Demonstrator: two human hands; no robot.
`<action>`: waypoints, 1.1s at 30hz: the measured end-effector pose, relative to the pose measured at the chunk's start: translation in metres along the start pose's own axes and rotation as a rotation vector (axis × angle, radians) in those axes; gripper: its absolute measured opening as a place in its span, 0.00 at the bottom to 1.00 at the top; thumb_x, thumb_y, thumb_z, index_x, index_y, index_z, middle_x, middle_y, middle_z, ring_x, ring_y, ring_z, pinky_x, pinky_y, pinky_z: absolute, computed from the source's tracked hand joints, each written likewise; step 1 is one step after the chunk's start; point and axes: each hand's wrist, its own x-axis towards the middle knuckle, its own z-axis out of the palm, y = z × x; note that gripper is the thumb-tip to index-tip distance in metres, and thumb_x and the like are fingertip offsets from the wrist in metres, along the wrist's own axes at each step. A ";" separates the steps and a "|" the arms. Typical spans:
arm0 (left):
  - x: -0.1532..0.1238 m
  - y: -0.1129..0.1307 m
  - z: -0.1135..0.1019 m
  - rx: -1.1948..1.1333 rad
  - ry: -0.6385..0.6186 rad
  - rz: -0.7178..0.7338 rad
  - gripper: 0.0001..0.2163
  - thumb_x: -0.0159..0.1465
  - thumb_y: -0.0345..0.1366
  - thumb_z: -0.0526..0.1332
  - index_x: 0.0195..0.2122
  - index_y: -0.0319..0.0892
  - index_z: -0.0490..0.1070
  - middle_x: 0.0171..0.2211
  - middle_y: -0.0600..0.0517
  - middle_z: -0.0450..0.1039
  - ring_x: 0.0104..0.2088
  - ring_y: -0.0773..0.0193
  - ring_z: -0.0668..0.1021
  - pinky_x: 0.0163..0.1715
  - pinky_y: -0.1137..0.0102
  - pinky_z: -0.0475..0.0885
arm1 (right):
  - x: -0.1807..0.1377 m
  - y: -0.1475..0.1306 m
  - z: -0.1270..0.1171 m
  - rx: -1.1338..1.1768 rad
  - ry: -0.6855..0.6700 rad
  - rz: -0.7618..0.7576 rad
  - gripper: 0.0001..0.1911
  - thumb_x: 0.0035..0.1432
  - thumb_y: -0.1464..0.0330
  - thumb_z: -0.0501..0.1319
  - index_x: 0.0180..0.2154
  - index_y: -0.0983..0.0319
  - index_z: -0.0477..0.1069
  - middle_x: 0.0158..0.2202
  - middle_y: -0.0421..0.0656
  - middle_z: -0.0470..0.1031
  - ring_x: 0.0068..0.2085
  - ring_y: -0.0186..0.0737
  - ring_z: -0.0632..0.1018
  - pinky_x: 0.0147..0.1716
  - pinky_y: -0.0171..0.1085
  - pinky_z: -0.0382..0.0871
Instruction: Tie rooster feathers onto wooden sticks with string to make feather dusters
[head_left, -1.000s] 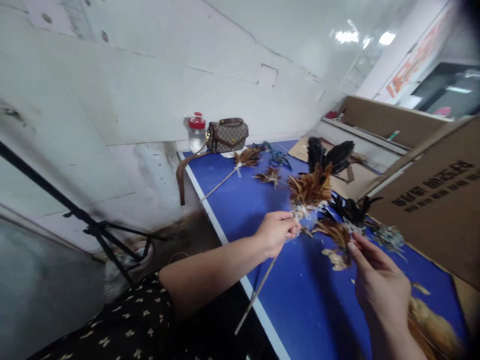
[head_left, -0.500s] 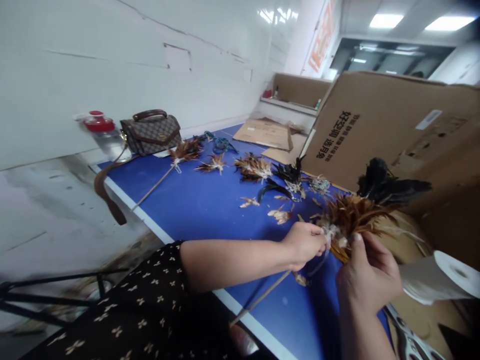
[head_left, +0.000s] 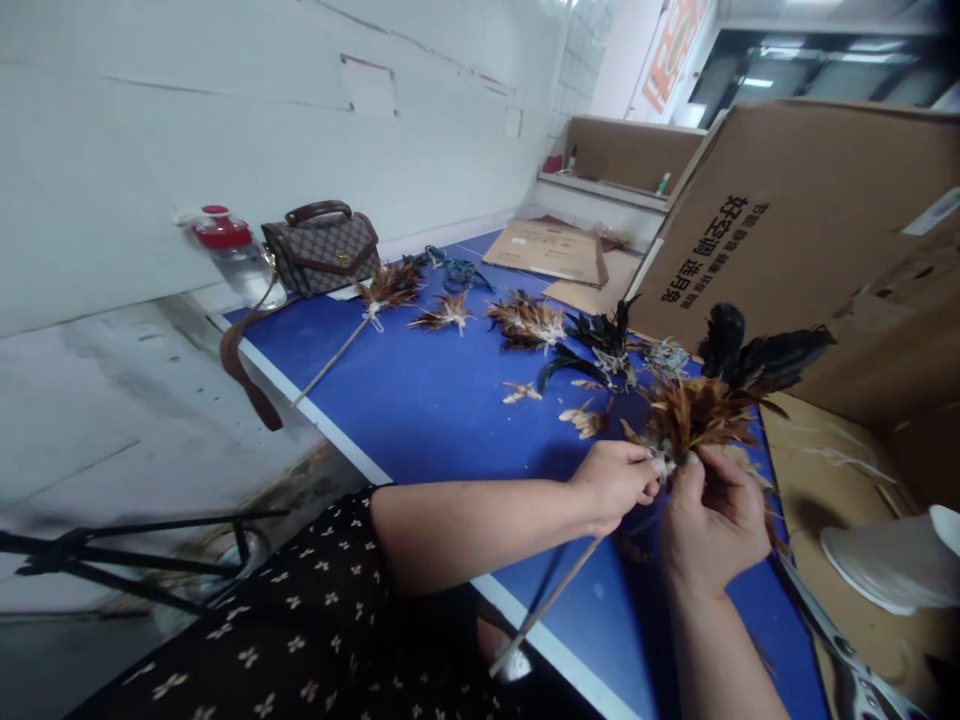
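My left hand (head_left: 616,484) is closed round the top of a thin wooden stick (head_left: 547,603), whose lower end slants down past the table edge. White ties show at its fingertips. Brown feathers (head_left: 694,410) fan out from the stick's top, with large black feathers (head_left: 765,350) beyond them. My right hand (head_left: 716,515) pinches at the base of the brown feathers with thumb and fingers; the exact pinch point is partly hidden. A similar feathered stick (head_left: 337,358) lies at the left of the blue table (head_left: 435,410).
Feather bunches (head_left: 525,322) and black feathers (head_left: 604,340) lie across the table. A white spool (head_left: 889,560) and scissors (head_left: 855,660) are on cardboard at the right. Behind stands a large cardboard box (head_left: 817,230). A handbag (head_left: 330,255) and bottle (head_left: 232,255) sit far left.
The view has shifted, so the table things appear further right and the spool lower. My right hand has come closer to my left hand, still pinching at the feathers.
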 end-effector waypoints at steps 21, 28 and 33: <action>0.037 0.028 -0.036 0.384 0.126 0.169 0.09 0.67 0.23 0.62 0.29 0.36 0.75 0.21 0.56 0.71 0.21 0.74 0.70 0.25 0.77 0.63 | 0.003 0.035 -0.010 -0.008 -0.550 0.055 0.23 0.69 0.54 0.65 0.57 0.60 0.81 0.58 0.53 0.82 0.59 0.54 0.82 0.66 0.57 0.71; 0.047 0.011 -0.048 0.518 0.079 0.185 0.04 0.68 0.27 0.63 0.38 0.36 0.77 0.23 0.55 0.74 0.22 0.71 0.74 0.26 0.76 0.69 | -0.007 0.026 -0.005 0.160 -0.751 0.386 0.33 0.65 0.42 0.67 0.56 0.62 0.81 0.45 0.50 0.86 0.44 0.48 0.85 0.47 0.44 0.79; 0.052 0.013 -0.062 0.971 0.141 0.116 0.06 0.68 0.32 0.64 0.35 0.37 0.79 0.25 0.52 0.75 0.25 0.67 0.76 0.32 0.71 0.73 | 0.009 0.028 -0.018 -0.010 -0.782 0.357 0.32 0.65 0.39 0.63 0.44 0.62 0.83 0.27 0.43 0.79 0.26 0.40 0.75 0.26 0.36 0.66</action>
